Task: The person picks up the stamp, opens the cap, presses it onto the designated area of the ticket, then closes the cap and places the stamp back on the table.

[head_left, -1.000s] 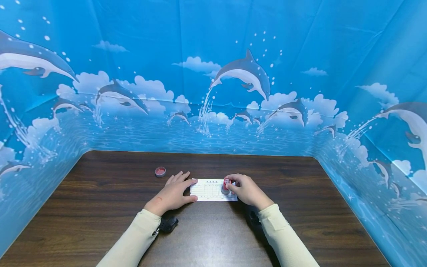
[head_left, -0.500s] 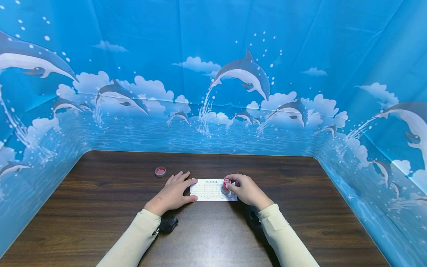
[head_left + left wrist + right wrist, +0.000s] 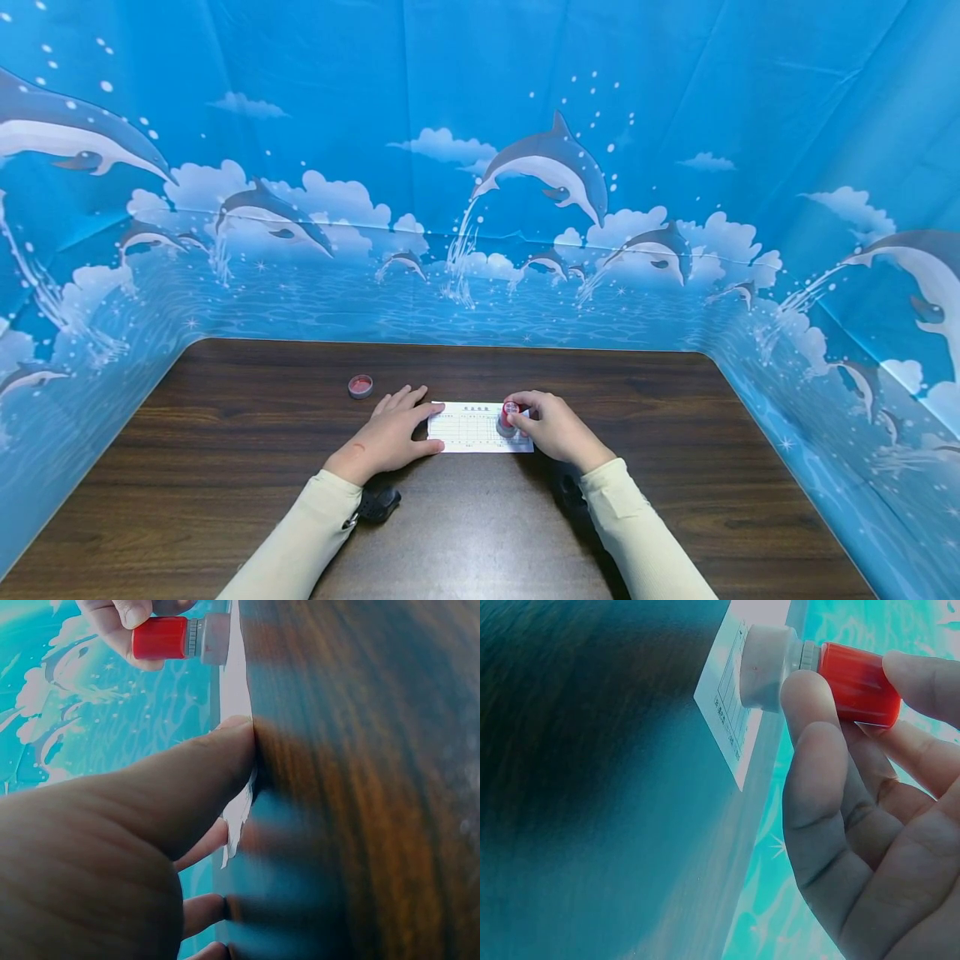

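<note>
A white printed form (image 3: 468,429) with a grid lies flat on the brown table. My left hand (image 3: 393,433) rests at its left end, thumb and index finger on the paper, the other fingers spread on the wood. Over the form's right part my right hand (image 3: 553,425) grips a stamp (image 3: 859,684) with a red handle and a pale, cloudy base. In the right wrist view the stamp's base meets the paper, its handle between my thumb and fingers. The left wrist view also has the red stamp (image 3: 160,638) upright on the sheet. The stamp's underside is hidden.
A small round cap (image 3: 361,386), reddish inside, lies on the table (image 3: 262,433) beyond my left hand. A blue dolphin-print curtain (image 3: 337,275) surrounds the table's back and sides. Black wrist devices (image 3: 378,505) sit under the sleeves.
</note>
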{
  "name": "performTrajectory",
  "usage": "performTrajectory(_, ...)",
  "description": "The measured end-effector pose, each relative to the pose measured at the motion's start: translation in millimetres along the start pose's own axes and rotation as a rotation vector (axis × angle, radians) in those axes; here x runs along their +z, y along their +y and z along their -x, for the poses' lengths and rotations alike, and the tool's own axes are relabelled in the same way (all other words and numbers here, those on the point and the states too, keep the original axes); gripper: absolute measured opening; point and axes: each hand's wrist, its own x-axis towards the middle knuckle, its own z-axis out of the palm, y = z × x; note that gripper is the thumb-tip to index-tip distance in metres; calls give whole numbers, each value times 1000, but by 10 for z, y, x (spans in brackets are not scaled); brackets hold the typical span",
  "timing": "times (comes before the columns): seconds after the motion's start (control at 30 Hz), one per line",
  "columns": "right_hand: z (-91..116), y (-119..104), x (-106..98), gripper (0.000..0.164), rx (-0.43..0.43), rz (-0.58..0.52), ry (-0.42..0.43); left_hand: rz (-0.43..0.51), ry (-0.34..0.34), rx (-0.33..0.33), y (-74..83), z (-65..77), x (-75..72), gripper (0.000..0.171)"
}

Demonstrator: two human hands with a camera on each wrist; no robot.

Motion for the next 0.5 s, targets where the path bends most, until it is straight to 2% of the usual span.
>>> performTrajectory(0.5, 1, -14, 5, 24, 1, 14, 28, -3, -4, 0, -7, -5, 2, 66)
